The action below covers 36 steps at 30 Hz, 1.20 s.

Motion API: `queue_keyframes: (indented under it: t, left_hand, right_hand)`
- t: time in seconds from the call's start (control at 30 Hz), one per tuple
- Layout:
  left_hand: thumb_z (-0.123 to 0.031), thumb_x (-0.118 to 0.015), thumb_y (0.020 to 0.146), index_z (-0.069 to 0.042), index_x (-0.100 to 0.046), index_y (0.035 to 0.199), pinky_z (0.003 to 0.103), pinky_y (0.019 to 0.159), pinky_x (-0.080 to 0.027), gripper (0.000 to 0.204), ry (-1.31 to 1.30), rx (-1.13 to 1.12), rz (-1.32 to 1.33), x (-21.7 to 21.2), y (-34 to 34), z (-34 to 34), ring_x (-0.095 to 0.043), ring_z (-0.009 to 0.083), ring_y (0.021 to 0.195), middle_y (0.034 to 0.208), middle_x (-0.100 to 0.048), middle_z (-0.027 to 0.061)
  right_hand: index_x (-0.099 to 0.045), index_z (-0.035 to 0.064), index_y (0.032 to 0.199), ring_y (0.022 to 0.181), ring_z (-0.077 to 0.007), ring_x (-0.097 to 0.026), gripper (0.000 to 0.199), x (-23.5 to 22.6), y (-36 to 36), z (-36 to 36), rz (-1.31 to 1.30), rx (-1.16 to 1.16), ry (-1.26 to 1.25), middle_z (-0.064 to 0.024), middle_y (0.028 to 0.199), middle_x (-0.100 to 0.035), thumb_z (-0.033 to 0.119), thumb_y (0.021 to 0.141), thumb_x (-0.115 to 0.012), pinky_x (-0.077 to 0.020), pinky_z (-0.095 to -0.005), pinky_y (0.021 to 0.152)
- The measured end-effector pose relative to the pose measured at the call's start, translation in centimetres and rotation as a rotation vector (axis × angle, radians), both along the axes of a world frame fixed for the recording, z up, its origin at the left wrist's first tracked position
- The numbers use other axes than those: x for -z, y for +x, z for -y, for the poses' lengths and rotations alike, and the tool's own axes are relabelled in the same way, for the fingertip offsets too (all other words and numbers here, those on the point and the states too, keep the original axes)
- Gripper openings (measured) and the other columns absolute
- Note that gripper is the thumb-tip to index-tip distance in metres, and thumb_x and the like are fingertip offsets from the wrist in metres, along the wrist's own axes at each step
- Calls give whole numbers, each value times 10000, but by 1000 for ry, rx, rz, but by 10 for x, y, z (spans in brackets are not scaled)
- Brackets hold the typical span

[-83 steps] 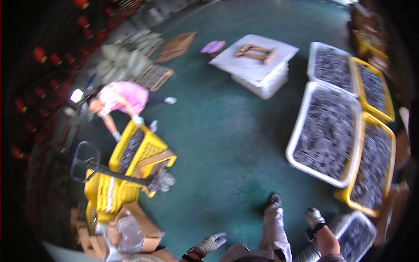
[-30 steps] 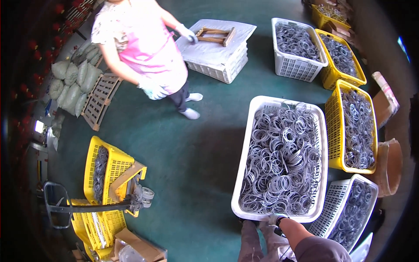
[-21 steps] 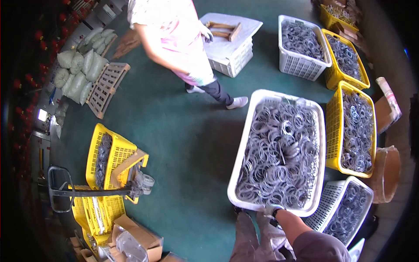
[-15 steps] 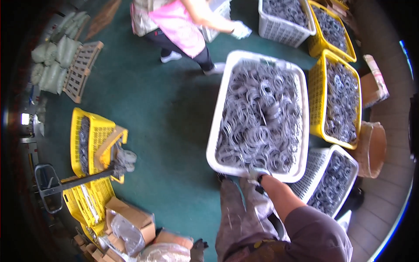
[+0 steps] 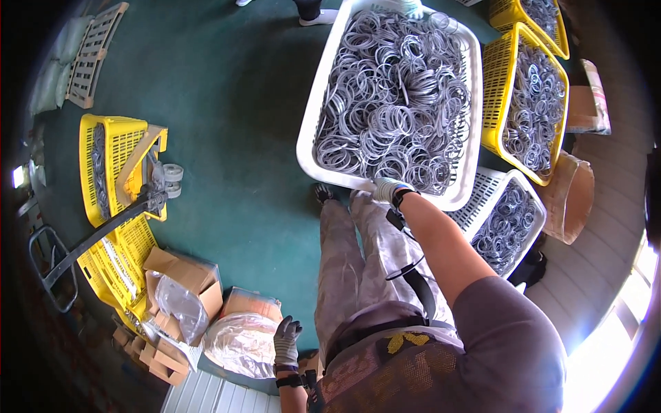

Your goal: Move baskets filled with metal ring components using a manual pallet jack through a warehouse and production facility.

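Observation:
A large white basket (image 5: 318, 110) heaped with thin grey rings (image 5: 392, 117) stands in front of my legs. My right hand (image 5: 391, 190), in a striped work glove, is closed around its near rim. My left hand (image 5: 287, 342), also gloved, with dark fingertips, hangs low at my left side. Its fingers are partly bent and apart, with nothing in them. It is nearest to a plastic-wrapped bundle (image 5: 241, 341). At the basket's far rim shows another person's gloved hand (image 5: 411, 8); its fingers are cut off by the picture's edge.
Along the right stand yellow baskets (image 5: 497, 103) and a smaller white basket (image 5: 475, 199), all holding grey rings, plus a cardboard drum (image 5: 566, 199). At left are a hand truck (image 5: 103, 234) by yellow crates (image 5: 131, 162), an opened carton (image 5: 182, 282) and a wooden pallet (image 5: 96, 55).
The view has shifted, showing more of my body and left arm. My right hand stays on the near rim. The other person's hand, earlier apart from the basket, is now at its far rim.

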State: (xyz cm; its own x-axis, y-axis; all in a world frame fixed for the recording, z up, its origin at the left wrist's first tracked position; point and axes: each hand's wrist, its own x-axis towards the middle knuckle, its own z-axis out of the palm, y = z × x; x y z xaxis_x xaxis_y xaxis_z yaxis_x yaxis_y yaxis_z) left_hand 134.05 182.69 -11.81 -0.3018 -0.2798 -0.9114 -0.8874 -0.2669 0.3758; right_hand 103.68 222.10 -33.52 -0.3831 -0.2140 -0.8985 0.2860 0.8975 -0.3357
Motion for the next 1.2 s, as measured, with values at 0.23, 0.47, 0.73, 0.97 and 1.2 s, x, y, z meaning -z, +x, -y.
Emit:
queue_keyframes:
  t: [0.23, 0.47, 0.73, 0.97, 1.2]
  left_hand:
    - [-180, -595, 837, 41, -507, 1161, 327, 821, -509, 402, -10, -11, -14, 10, -3, 6, -575, 207, 898, 980, -572, 144]
    - [-210, -642, 832, -4, -521, 1154, 331, 792, -513, 401, -10, -20, -122, 14, -14, 14, -583, 204, 829, 949, -584, 127]
    - [-136, -587, 828, 4, -502, 1165, 362, 758, -530, 374, -38, 66, -137, 75, 20, 60, -598, 238, 824, 942, -591, 158]
    - [-144, -613, 818, -2, -504, 1175, 357, 795, -520, 399, 12, -76, -160, 69, -44, 14, -575, 208, 823, 937, -580, 120]
    - [-130, -581, 850, 4, -474, 1203, 421, 826, -515, 393, 46, -158, -227, 112, 10, -21, -598, 276, 887, 997, -584, 173]
  right_hand:
    - [-600, 16, 1040, 908, -339, -603, 505, 3, -5, -7, -59, 33, -18, -179, 962, -642, 339, 659, -671, -471, -398, 788]
    - [-613, 24, 1002, 873, -338, -620, 484, 19, 17, -34, -104, -83, 67, -178, 920, -652, 313, 617, -660, -485, -406, 740]
    - [-628, 126, 1054, 900, -298, -626, 534, 17, 44, -54, -36, -392, 134, -120, 961, -659, 338, 566, -672, -500, -392, 770]
    - [-609, 135, 1100, 946, -302, -610, 588, -16, 22, -67, -53, -473, 165, -112, 1020, -644, 420, 591, -691, -478, -410, 821]
    - [-601, 88, 1084, 989, -337, -584, 529, -13, -5, -99, -182, -546, 103, -161, 1054, -621, 362, 639, -678, -460, -429, 854]
